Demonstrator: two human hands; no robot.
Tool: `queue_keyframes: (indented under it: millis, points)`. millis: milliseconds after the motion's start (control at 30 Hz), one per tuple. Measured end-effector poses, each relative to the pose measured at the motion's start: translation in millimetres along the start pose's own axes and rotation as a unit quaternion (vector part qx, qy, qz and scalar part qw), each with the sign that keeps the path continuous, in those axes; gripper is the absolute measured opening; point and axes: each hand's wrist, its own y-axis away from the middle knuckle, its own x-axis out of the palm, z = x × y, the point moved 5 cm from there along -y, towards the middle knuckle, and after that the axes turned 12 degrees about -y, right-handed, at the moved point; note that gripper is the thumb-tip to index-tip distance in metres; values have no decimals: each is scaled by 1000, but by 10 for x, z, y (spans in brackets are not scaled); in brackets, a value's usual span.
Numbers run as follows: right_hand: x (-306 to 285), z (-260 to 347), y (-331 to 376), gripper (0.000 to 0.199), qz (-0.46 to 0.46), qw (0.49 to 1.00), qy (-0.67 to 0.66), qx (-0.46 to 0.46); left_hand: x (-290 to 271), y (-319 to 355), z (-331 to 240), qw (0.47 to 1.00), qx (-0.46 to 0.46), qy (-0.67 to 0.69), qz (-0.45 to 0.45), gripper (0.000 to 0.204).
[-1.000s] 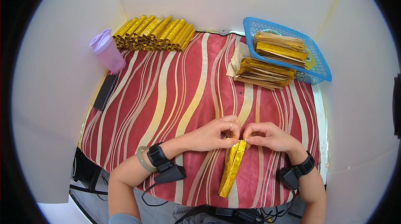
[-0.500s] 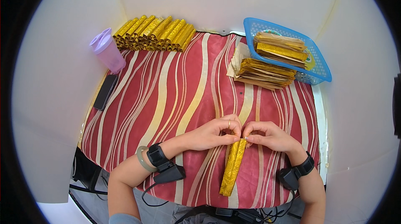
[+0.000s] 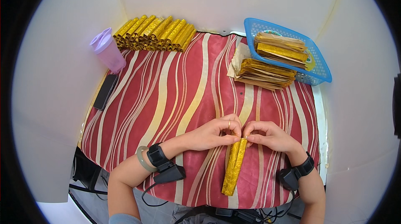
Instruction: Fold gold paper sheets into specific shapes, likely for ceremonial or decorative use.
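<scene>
Gold paper [image 3: 234, 167], folded long, runs from a person's hands toward the near edge of a red striped worktop [image 3: 167, 86]; whether its near end rests there, I cannot tell.

"What are the fingers doing?"

"Pinching. Those of the left hand [image 3: 219, 134] and right hand [image 3: 269, 134] grip its far end, nearly touching each other."

"What could go wrong?"

"A hard or uneven pull could tear that end or skew the fold. The near end, held by neither hand, could swing or spring open."

"And the count?"

"2 hands, 1 folded piece between them. At far left, 1 pile of gold tubes [image 3: 154, 34], overlapped too closely to number; near it, 1 purple cup [image 3: 110, 53] and 1 phone [image 3: 106, 92]. At far right, 1 blue basket [image 3: 322, 66] and 2 paper stacks: 1 inside [image 3: 280, 48], 1 at its near side [image 3: 263, 73], sheets uncountable."
</scene>
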Motion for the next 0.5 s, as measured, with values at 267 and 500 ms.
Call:
queue_keyframes:
  millis: [267, 500]
  points:
    - [-10, 2, 2, 16, -1, 1000, 17, -8, -3, 2, -19, 1000, 11, -21, 11, 5]
    - [-14, 2, 6, 16, -8, 1000, 7, -14, -1, -6, 10, 999, -14, -30, 5, 4]
